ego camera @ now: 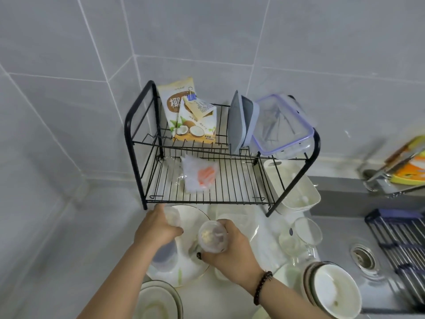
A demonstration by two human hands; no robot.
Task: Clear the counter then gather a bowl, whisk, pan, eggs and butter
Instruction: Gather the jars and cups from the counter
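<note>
Head view shows both hands curled around small clear jars, the left hand (158, 229) gripping one jar (171, 217) and the right hand (230, 247) another jar (212, 236), held over a plate (195, 268) just below the black rack (207, 178). Likely they are bound for its shelf, freeing the crowded table (207, 295); stacked bowls (333, 288) wait beside the sink (345, 229).

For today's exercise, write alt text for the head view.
Each hand, left hand and right hand, grips a small clear container above a white plate on a cluttered counter. Behind stands a black wire rack holding coconut packets.
</note>
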